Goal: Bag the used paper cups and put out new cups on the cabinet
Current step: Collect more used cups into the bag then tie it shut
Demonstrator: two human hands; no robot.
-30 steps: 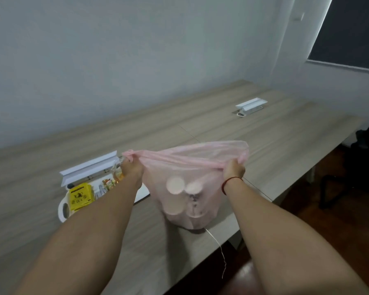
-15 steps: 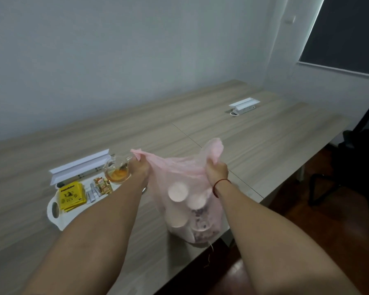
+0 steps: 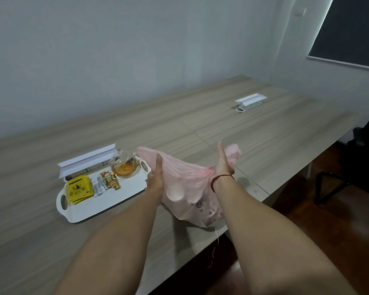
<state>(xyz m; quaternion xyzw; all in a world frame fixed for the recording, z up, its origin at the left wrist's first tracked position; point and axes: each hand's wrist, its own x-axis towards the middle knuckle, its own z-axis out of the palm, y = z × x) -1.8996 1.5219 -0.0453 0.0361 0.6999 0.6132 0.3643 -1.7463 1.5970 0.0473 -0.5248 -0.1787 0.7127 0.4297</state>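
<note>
Gathering the mouth of the pink bag (image 3: 192,184) looks like the step in hand. Low in the centre of the frame, the left grip (image 3: 156,177) is clamped on one loose end of the bag's top. The right grip (image 3: 223,169), with a red cord (image 3: 221,179) round its wrist, is clamped on the other bunched end, thumb pointing up.

The bag sits on the tabletop (image 3: 41,231) by its near edge, right of centre. Pale round used cups (image 3: 175,193) show through the film, so the bagging half seems nearly done; I judge that only closing the bag is left there. No new cups and no cabinet are in view, so the second half looks not yet begun.

Just left of the bag, a white tray (image 3: 115,199) carries yellow packets (image 3: 79,188), small sachets (image 3: 110,182) and a glass teapot (image 3: 125,167) holding amber liquid. Behind the tray a white hinged socket cover (image 3: 87,159) stands open. A second cover (image 3: 251,100) lies well apart, toward the upper right.

The tabletop is long, in a pale wood grain, and runs along a plain white wall (image 3: 115,50). At the right edge are a dark wooden floor (image 3: 307,241) and part of a black chair (image 3: 364,150). A dark window (image 3: 349,28) fills the upper right corner.
</note>
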